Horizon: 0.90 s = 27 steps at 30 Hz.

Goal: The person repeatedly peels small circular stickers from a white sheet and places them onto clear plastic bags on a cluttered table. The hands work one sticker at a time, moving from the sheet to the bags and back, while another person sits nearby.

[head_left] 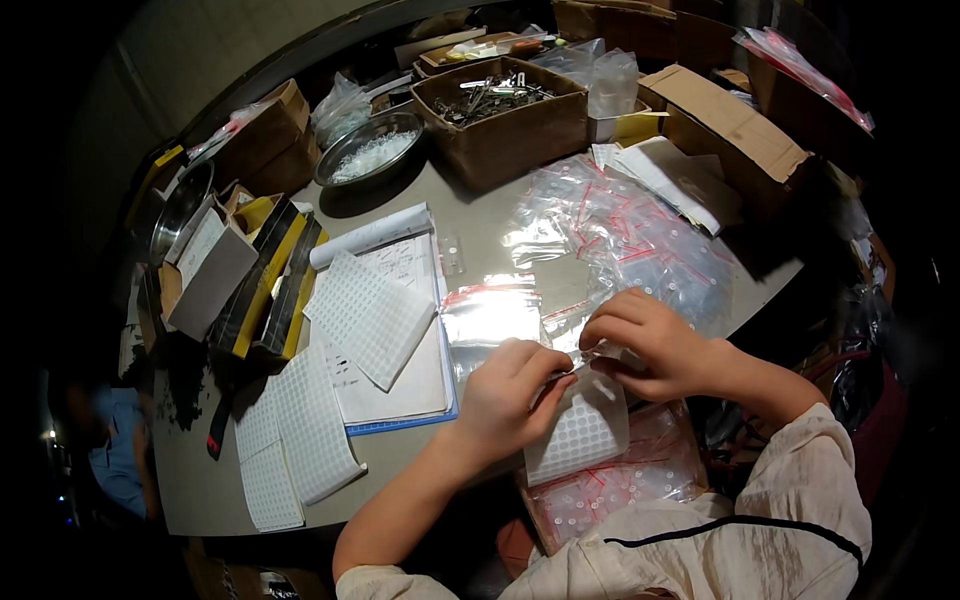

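A white sheet of round stickers (580, 432) hangs below my fingers at the near edge of the table, its upper edge bent. My left hand (508, 395) is closed in a pinch on that upper edge. Close beside it, my right hand (655, 345) has thumb and fingers pinched together; what lies between them is too small to make out. Clear zip bags with red seal lines (492, 322) lie flat just beyond my left hand. Under the sheet, an open box (697, 450) near my lap holds more clear bags, each with a small round sticker.
Stickered clear bags (655, 255) are heaped at right. Left lie more sticker sheets (372, 318) on papers and a blue clipboard (405, 424), and a cutter (218, 430). Behind stand a metal bowl of clear small parts (330, 172) and a carton of metal pieces (500, 145).
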### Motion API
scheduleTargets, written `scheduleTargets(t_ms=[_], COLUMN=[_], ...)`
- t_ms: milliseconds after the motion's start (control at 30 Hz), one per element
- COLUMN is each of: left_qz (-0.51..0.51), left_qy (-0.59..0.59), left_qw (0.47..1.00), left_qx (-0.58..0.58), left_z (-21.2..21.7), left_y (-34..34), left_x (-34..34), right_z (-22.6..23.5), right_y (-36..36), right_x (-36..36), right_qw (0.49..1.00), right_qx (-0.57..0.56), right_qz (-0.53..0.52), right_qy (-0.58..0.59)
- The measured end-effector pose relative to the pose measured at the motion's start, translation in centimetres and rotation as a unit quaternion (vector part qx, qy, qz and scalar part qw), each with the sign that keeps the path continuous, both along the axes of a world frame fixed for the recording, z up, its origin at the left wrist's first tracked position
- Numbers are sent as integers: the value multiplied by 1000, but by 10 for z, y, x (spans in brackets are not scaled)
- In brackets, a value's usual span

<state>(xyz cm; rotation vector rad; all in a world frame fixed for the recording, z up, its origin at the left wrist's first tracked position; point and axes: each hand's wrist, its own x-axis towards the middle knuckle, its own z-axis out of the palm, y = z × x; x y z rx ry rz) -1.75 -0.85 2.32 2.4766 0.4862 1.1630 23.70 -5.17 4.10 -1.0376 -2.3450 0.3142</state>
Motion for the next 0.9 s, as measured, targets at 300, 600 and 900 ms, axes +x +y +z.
scheduleTargets(t_ms=[300,600,900], left_qz=[-12,-18,-24], left_qy=[11,18,-5], left_qw=[999,1000,997], left_qx=[38,-12,-72], left_z=[4,1,-2], left_y=[-2,-4,-1], left_x=[0,0,-2], right_z=[3,-20,-23], right_y=[14,39,65], right_x=[4,5,12], right_qw=[983,992,983], right_qx=[-168,-119,-13], right_qz=[12,-24,-138], right_qy=[78,36,-121])
